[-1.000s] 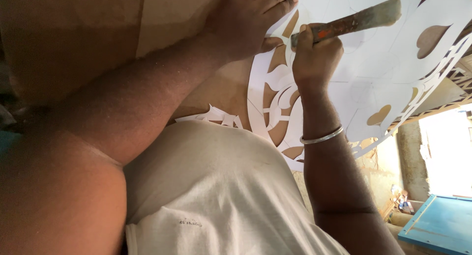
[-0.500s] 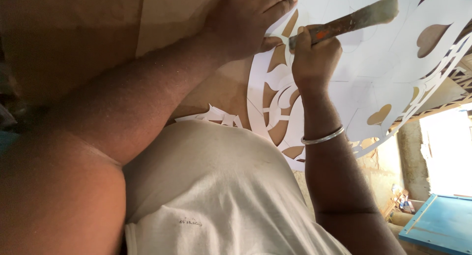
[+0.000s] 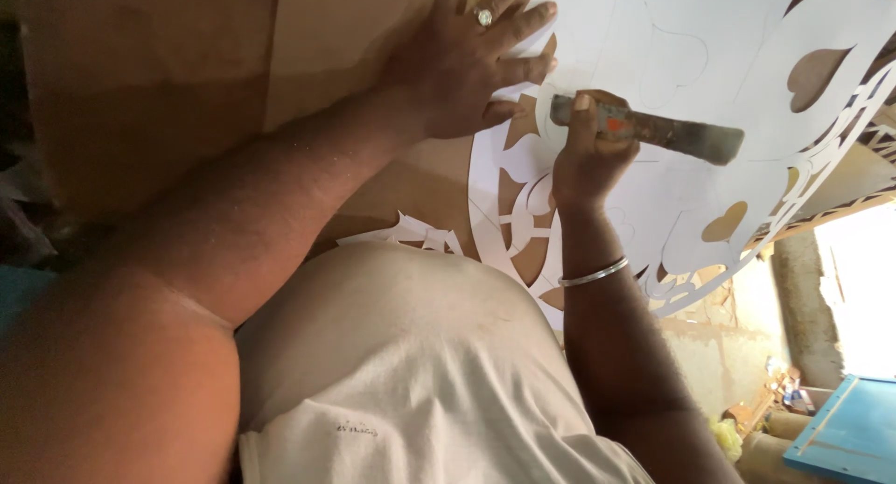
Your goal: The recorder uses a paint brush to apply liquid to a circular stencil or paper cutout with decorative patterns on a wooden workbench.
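Presently, left hand (image 3: 457,69) lies flat, fingers spread, on the white paper stencil (image 3: 653,64) over the brown board (image 3: 187,101); right hand (image 3: 583,157) fingers clamp the knife (image 3: 653,131) against the stencil

The white cut-out stencil (image 3: 691,195) runs off the top and right edges beyond the fingers of the right hand (image 3: 583,157). The working end of the worn-handled tool (image 3: 653,134) lies hidden inside that fist. The left hand (image 3: 462,69) loses its fingertips at the top edge.
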